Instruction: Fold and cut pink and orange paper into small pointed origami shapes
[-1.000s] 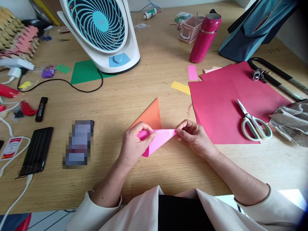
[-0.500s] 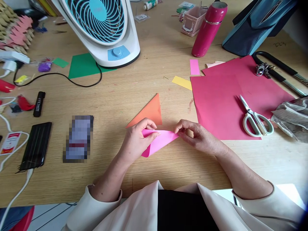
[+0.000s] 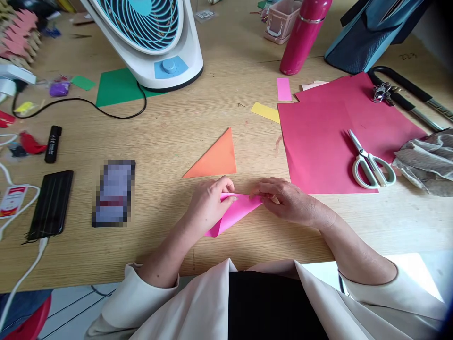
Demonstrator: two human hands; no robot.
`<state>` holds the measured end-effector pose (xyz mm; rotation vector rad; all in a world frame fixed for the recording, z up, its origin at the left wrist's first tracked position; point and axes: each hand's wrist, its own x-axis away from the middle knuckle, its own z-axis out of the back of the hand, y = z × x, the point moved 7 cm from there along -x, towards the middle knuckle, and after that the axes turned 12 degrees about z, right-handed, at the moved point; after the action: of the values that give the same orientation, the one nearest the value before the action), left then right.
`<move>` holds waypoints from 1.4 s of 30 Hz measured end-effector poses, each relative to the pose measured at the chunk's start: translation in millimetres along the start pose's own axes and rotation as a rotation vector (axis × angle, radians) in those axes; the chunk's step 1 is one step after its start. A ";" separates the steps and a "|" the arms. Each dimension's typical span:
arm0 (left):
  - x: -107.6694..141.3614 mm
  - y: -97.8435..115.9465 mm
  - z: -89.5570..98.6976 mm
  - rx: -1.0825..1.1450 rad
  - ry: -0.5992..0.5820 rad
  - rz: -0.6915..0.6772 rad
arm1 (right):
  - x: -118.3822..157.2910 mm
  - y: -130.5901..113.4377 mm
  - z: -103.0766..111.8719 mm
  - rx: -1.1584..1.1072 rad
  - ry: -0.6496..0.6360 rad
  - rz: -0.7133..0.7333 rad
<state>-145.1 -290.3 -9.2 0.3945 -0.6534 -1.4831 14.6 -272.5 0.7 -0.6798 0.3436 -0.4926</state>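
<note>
A sheet of bright pink paper [image 3: 236,211], bent over on itself, is held low over the table between both hands. My left hand [image 3: 212,200] pinches its upper left part, thumb on the near face. At the paper's right corner, my right hand [image 3: 283,200] has its fingertips and thumb closed on the edge. The bent lower left part of the sheet curls toward me. Just beyond my left hand lies an orange paper triangle [image 3: 215,158], flat on the wood. My fingers hide parts of the pink sheet's top edge.
Red paper sheets [image 3: 314,146] with white-handled scissors [image 3: 373,167] on them lie at the right. A fan [image 3: 166,47] stands at the back, a pink bottle [image 3: 306,38] right of it. On the left are a phone [image 3: 113,193], a black power bank [image 3: 51,204] and a marker [image 3: 53,144].
The view has tipped slightly, so the table things sit higher in the picture. My right fingers have slid a little left along the paper's edge; both hands keep hold of it.
</note>
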 end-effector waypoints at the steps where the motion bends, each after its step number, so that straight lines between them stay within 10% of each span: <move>1: -0.3 0.4 -1.1 -0.028 0.005 -0.011 | -0.7 -0.1 -0.8 0.018 -0.013 0.001; 16: 8.9 17.6 -10.4 -0.174 -0.005 -0.229 | 3.8 1.0 -8.1 0.156 -0.096 -0.082; 23: 35.8 26.4 -15.9 -0.375 0.061 -0.309 | 12.8 -17.9 -10.6 0.210 0.010 0.097; 42: 72.9 38.1 -49.4 -0.794 0.044 -0.148 | 53.6 -31.4 -45.0 0.564 0.142 0.110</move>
<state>-87.2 -366.7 -12.2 -0.1449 0.0335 -1.7358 28.8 -345.3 -18.7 -0.0785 0.3527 -0.5039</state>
